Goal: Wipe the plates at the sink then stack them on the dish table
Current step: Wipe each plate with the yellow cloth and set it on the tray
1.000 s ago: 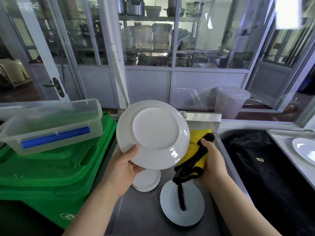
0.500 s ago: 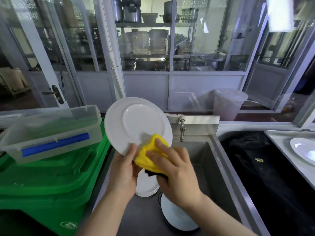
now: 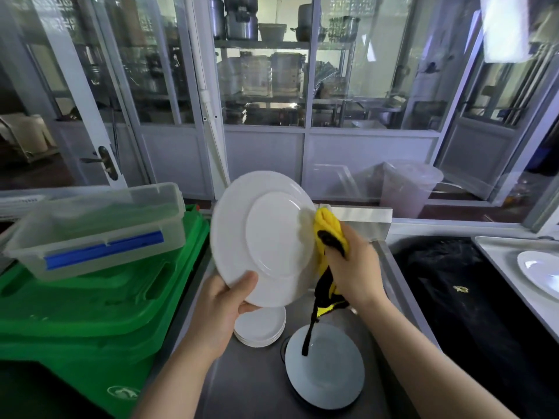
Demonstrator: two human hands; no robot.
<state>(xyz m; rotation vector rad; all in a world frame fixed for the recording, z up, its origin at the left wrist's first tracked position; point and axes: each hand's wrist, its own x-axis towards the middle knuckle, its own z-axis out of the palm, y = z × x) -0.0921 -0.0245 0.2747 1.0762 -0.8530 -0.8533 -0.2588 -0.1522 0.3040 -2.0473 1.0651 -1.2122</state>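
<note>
Wiping is under way: the left hand grips the round white ceramic plate upright above the steel sink, while the right hand clutches the yellow-and-black cloth against its right rim. Next, probably finish wiping, then carry it to the dish table.

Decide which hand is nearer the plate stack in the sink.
Left. The left hand sits just above-left of the stack, holding the plate; the right hand is higher, further right.

Daylight through glazed white-framed partition; glare upper right of frame; wide-angle bowing at edges; slight motion blur.
</note>
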